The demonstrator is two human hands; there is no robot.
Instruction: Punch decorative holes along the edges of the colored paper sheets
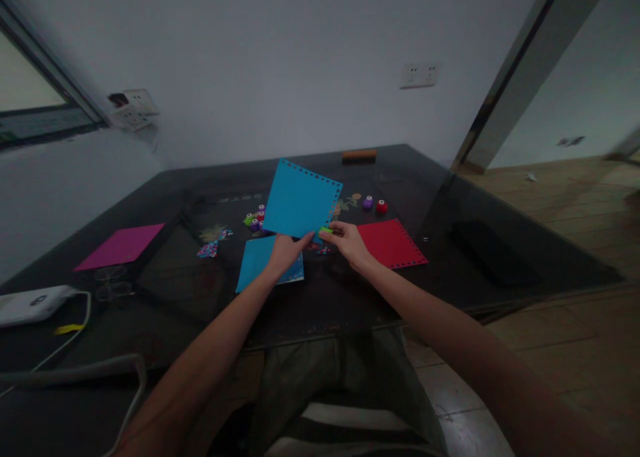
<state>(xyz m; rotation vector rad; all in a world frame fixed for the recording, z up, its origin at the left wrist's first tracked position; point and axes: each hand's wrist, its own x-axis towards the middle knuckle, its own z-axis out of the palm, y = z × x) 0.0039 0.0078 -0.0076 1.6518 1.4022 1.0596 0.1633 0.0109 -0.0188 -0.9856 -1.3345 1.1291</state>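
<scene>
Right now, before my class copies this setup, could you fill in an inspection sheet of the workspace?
Surface: dark table against a pale wall.
Job's things: blue sheet, raised, holes along its top and right edges; small green object at its lower right; red sheet, lying flat, holes along two edges.
Clutter: pink sheet at left, patterned scraps, brown roll at the back.
Left grip: holding the blue sheet's lower edge.
Right grip: pinching the green object.
Cables: white cable by a white device, left.
Surroundings: wall sockets, tiled floor.
</scene>
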